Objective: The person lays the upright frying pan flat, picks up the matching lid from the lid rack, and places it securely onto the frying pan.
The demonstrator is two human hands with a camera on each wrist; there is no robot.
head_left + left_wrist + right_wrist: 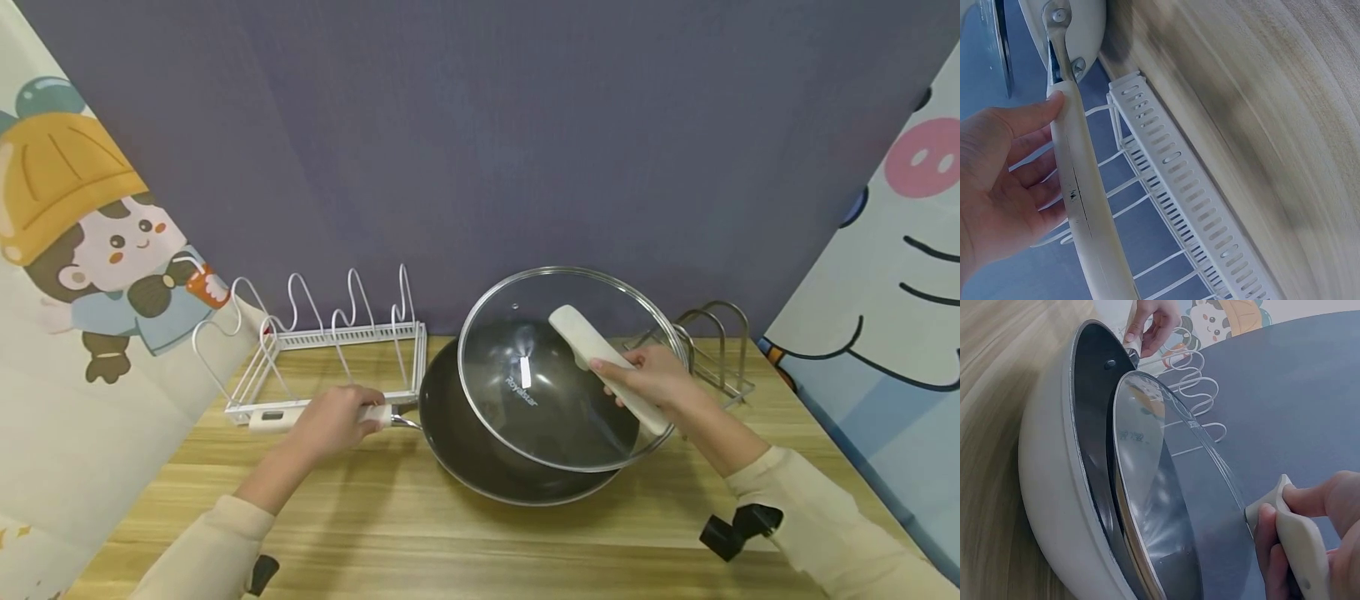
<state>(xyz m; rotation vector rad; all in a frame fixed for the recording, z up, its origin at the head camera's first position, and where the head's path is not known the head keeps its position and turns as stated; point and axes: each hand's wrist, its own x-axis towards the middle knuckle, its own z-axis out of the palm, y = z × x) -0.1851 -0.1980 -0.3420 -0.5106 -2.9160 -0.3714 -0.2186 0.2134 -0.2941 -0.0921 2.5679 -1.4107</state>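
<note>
A dark-lined wok [457, 446] with a pale outside [1050, 469] stands on the wooden table. My left hand [335, 422] grips its cream long handle [1088, 194], thumb along one side and fingers curled on the other. Over the wok, shifted to the right, is a round glass lid [517, 433] with a metal rim. My right hand [654, 382] holds the lid by its cream bar handle [577, 329]. In the right wrist view the lid is tilted, with a gap to the wok at its near side; whether their rims touch elsewhere I cannot tell.
On the left, a white wire rack [345, 333] with upright loops stands behind the wok's handle. A smaller bronze-coloured wire rack [723, 333] is at the right, partly behind the lid. A dark grey backdrop [480, 150] rises behind the table [480, 533], with cartoon-printed sheets either side.
</note>
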